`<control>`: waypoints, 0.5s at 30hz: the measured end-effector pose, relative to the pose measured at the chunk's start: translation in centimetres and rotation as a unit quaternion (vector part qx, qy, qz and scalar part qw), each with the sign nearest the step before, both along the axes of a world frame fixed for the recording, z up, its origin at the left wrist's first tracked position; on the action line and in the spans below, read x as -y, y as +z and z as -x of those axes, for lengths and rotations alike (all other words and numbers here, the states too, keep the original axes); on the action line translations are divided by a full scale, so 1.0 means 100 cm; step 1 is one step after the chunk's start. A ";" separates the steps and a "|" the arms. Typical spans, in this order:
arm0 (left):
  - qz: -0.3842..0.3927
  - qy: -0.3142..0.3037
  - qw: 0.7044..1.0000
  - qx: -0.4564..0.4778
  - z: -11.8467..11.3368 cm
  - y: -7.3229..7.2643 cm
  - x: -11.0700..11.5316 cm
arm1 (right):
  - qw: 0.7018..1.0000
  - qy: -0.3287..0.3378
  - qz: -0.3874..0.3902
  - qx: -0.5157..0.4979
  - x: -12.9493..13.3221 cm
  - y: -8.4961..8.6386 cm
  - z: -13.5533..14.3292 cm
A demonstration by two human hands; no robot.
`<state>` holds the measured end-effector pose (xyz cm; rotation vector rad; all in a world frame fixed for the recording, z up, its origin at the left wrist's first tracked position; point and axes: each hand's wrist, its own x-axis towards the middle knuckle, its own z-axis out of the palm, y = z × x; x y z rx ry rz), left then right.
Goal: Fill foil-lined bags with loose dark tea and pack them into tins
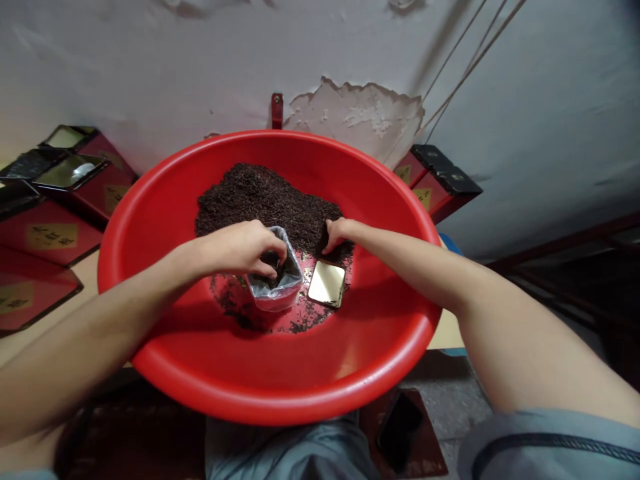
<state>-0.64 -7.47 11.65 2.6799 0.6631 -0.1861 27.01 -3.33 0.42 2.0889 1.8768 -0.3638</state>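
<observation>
A wide red plastic basin [280, 363] holds a heap of dark, loose dried tea leaves [260, 197]. Inside it stands a small container lined with a clear plastic bag [280, 300], its mouth facing up, with dark leaves within. My left hand [253, 250] reaches over the container's left rim, fingers curled into the bag's mouth; what they hold is hidden. At the heap's right edge, my right hand [340, 233] has its fingers bent around leaves, the tips partly sunk in them. Just below that hand lies a shiny gold square lid [327, 284] on the basin floor.
Red tins [53, 230] with gold labels stand left of the basin, some uncovered. More red tins with black lids [443, 170] are at the right, against the peeling wall [360, 113]. A dark phone [400, 430] lies below, near my legs.
</observation>
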 end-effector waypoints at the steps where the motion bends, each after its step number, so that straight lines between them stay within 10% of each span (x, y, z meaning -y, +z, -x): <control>1: 0.007 -0.010 1.000 -0.010 0.000 -0.003 -0.001 | 0.999 -0.022 0.013 0.024 -0.001 -0.003 0.002; 6: 0.122 0.002 0.989 0.085 0.004 -0.005 -0.006 | 0.995 -0.045 0.043 0.072 0.000 -0.006 0.008; 11: 0.011 0.280 0.927 0.251 0.017 -0.006 -0.040 | 0.998 -0.014 0.027 0.053 0.004 0.004 0.010; 15: -0.099 0.403 0.905 0.090 0.035 -0.027 -0.080 | 0.999 -0.010 -0.013 0.040 0.005 0.023 0.019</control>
